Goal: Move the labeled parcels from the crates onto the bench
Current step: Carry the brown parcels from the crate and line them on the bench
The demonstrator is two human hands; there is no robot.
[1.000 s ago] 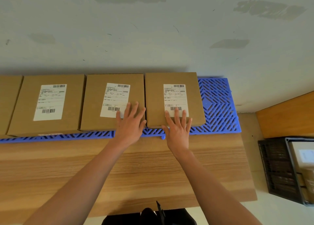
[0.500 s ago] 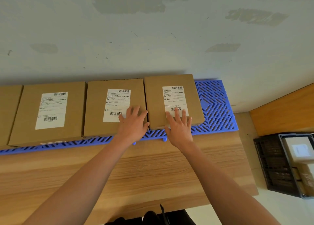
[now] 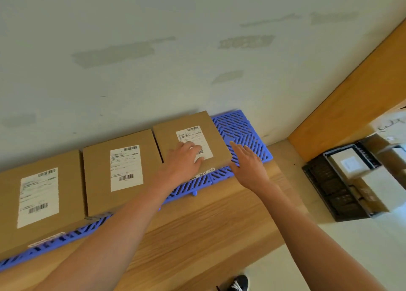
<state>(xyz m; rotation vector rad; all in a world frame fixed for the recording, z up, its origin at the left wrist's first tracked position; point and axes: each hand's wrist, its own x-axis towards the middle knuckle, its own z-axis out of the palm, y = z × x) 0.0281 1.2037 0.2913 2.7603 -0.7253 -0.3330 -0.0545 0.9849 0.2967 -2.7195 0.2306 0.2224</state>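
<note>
one parcel (image 3: pixel 189 141) under left hand (image 3: pixel 183 162) fingers (image 3: pixel 197 149), right hand (image 3: pixel 247 163) just beside

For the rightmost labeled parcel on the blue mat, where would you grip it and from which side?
Grip the rightmost parcel by its two opposite side edges, coming from the bench's front edge. It is a flat, thin box lying label-up on the blue slatted mat; its right edge is free, while the left abuts the neighbouring parcel. The left hand rests flat on top; the right hand sits at the free edge.
</note>
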